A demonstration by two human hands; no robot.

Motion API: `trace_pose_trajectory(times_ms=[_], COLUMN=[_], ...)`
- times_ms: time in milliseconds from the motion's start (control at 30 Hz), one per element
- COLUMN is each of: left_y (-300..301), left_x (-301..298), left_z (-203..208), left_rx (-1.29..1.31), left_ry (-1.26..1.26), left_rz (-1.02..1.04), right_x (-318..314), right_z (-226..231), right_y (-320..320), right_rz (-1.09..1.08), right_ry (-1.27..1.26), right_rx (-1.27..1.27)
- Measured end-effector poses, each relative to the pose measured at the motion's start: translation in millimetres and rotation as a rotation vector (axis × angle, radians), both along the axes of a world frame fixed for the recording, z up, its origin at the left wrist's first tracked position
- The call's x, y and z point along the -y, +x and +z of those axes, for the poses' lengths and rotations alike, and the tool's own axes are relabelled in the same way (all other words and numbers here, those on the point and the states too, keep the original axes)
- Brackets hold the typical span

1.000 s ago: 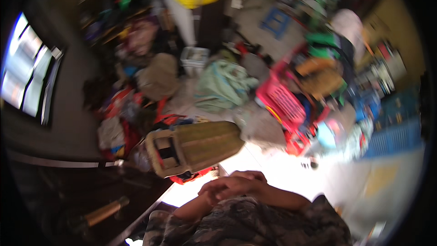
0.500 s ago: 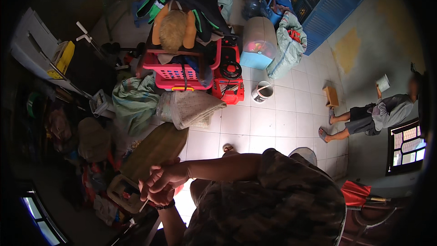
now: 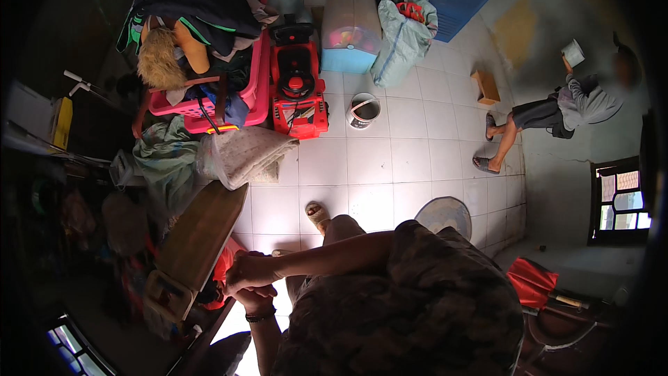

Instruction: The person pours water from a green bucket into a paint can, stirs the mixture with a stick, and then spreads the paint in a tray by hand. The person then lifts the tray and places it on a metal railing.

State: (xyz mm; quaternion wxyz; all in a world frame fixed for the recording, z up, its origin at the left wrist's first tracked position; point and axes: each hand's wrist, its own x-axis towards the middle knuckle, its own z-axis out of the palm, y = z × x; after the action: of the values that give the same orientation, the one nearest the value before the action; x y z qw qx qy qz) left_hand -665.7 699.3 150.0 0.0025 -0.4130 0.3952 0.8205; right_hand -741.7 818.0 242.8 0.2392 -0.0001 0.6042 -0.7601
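Note:
My right hand reaches across from the right and lies over my left hand. Its fingers are closed, and the two hands touch. On the left wrist is a dark bracelet. The left fingers are mostly covered by the right hand and in shadow, so anything between them cannot be made out. Just left of the hands hangs red material, partly hidden. Beyond it slants a long brown board with a tan frame at its near end.
A pink basket heaped with clothes stands beside a red ride-on toy car. A bucket, a clear-topped bin and a pale sack stand farther right. Another person holds a white container near a wooden stool.
My view has turned, so the floor objects sit farther left and higher. The fingers of my hands, looser and more spread before, are now drawn together. The red material shows more.

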Motion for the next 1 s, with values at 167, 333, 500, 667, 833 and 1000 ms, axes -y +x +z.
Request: trace_pose_trajectory(times_ms=[167,333,500,667,833,1000], left_y=[12.2,52.5,150.7,290.3,447.8,567.2], left_x=[-2.1,-0.3,11.5,0.5,-5.0,7.1], left_z=[17.8,34.8,44.3,38.9,24.7,41.9], left_rx=[-0.067,-0.131,-0.179,-0.163,-0.164,-0.303], left_ry=[-0.079,-0.126,-0.176,-0.163,-0.144,-0.090], left_rz=[0.049,0.096,0.249,0.441,0.682,0.776], right_x=[14.2,56.4,47.0,13.4,18.4,41.6], right_z=[-14.3,-56.5,-6.7,10.7,5.5,23.8], right_y=[30.7,72.1,174.5,276.6,395.6,455.8], right_rz=[0.013,0.526,0.152,0.441,0.854,1.123], right_ry=[0.218,0.673,0.427,0.382,0.082,-0.144], right_rx=[-0.357,-0.650,-0.628,-0.810,-0.785,-0.783])
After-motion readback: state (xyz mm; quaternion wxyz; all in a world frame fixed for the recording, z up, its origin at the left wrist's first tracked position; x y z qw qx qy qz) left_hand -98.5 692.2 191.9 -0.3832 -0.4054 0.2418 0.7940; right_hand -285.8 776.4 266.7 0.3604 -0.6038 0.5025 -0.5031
